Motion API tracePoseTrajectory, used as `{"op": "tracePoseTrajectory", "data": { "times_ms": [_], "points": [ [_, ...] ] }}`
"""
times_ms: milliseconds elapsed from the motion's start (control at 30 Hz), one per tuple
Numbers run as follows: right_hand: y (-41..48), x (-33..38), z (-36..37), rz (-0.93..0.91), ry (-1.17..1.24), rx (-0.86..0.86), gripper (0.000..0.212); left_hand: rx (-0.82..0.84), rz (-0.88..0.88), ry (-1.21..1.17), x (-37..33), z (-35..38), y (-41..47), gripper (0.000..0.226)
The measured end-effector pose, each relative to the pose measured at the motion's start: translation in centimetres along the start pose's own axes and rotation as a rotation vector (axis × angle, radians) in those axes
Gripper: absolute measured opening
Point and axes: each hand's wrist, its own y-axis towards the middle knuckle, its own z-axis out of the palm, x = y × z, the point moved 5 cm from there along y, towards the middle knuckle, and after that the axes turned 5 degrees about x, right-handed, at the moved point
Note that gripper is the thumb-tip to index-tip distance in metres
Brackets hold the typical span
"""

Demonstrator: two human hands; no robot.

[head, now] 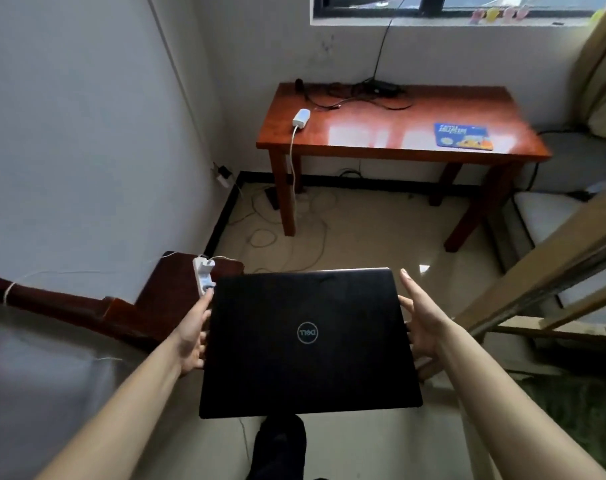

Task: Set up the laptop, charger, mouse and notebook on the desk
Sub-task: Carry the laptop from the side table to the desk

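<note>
The step in hand is bringing the computer to its place; the closed Dell laptop (pixel 308 355) is in the air, lid up, well short of the wooden desk (pixel 374 133). The left hand (pixel 192 336) is clamped on its left edge and the right hand (pixel 424 323) on its right edge, forefinger straight. On the desk's left part lies a white charger brick (pixel 301 117), its cable hanging over the desk's front edge. On the desk's right part lies a blue flat book (pixel 464 136), maybe the notebook; I cannot tell. Next, I judge, the laptop must go forward and come down flat on the desk's bare middle, between these two; no mouse is visible.
</note>
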Motion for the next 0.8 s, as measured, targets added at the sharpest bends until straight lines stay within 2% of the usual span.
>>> {"op": "tracePoseTrajectory", "data": {
  "times_ms": [100,200,300,433,567,800],
  "points": [
    [3.1,4.3,-0.7,-0.008,0.049,-0.031,0.075,0.019,-0.003,0.051,-5.7,1.6,5.6,0.088],
    [5.9,9.6,-1.5,-0.015,0.089,-0.126,0.073,0.084,0.011,0.078,-13.2,3.9,10.4,0.062],
    [7.1,15.5,-3.1,-0.065,0.161,-0.149,0.077,0.133,0.055,0.114,-21.1,6.7,13.7,0.051],
    [8.9,21.4,-5.9,-0.095,0.254,-0.211,0.08,0.235,0.09,0.207,-30.1,11.7,17.5,0.054],
    [12.1,26.4,-9.6,-0.14,0.343,-0.245,0.069,0.282,0.093,0.221,-36.1,16.3,22.5,0.06],
    [21.5,36.6,-18.5,-0.129,0.37,-0.233,0.071,0.172,0.039,0.263,-45.2,25.1,32.9,0.068]
  ]
}}
